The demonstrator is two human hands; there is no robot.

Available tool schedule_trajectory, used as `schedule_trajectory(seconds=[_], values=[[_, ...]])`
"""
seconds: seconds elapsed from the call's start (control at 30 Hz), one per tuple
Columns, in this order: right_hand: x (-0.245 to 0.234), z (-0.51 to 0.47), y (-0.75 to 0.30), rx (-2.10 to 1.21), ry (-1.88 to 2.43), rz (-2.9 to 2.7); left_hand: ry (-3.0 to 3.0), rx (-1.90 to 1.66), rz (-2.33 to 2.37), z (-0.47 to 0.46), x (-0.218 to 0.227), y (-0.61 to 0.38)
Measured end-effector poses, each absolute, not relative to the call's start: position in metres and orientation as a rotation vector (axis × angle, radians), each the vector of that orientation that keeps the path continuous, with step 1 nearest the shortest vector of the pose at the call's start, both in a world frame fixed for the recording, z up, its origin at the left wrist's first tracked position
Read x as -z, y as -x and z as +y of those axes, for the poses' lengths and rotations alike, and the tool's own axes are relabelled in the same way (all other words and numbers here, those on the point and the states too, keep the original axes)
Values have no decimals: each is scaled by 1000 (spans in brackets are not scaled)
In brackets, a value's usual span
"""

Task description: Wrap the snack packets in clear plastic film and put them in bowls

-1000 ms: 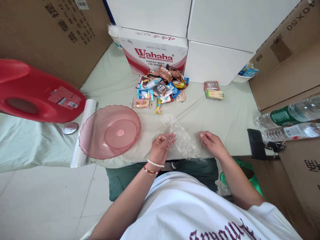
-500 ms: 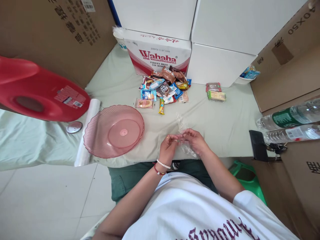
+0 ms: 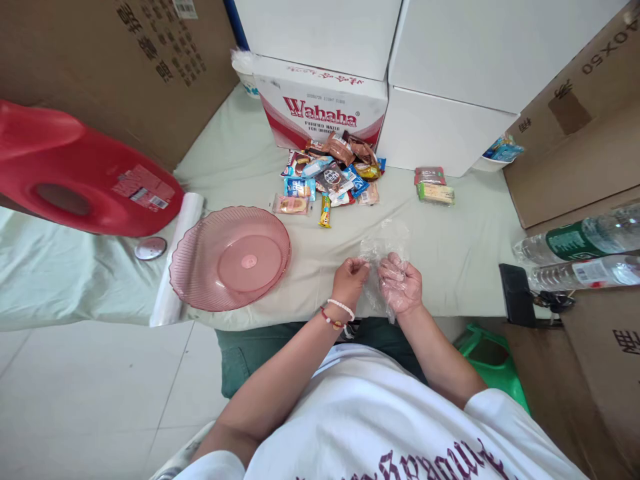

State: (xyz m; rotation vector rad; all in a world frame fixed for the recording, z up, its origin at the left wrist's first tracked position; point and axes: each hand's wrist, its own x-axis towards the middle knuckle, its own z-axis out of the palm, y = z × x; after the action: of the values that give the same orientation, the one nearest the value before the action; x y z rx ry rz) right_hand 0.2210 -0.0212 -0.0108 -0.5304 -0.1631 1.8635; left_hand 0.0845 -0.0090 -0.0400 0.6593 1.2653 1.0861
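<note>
The clear plastic (image 3: 371,288) lies between the two hands at the table's near edge, its long axis running from near to far, its far end spread just past the fingers. The right hand (image 3: 401,281) is nearer to it: palm up, fingers half curled, with film over them; whether it grips or sits inside, I cannot tell. The left hand (image 3: 351,281), knuckles up, pinches the plastic's left edge between thumb and fingertips. Both forearms slant inward from the near side. Left of the hands is the plate (image 3: 200,287); far off, the snacks (image 3: 333,178).
</note>
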Motion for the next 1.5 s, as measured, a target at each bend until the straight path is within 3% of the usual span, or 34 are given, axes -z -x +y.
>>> schedule_trajectory(seconds=[0.13,0.47,0.77,0.97,1.2,1.4,1.5], values=[[8,-12,-237,-1828,544,-170,-660,-1125,1332,11,42,-68],[28,-10,-294,-1297,1558,-796,-1091,-1119,1749,32,52,-29],[37,-13,-292,-1120,1621,-710,-1816,-910,1878,1,49,-54],[38,-17,-299,-1093,1627,-689,-1435,-960,1866,30,60,-30],[41,-22,-304,-1037,1711,-753,-1413,-815,1881,53,51,-19],[40,-19,-341,-676,2034,-1308,-1612,-657,1857,59,40,-11],[21,-17,-348,-265,2068,-1619,-1646,-608,1845,60,39,-10]])
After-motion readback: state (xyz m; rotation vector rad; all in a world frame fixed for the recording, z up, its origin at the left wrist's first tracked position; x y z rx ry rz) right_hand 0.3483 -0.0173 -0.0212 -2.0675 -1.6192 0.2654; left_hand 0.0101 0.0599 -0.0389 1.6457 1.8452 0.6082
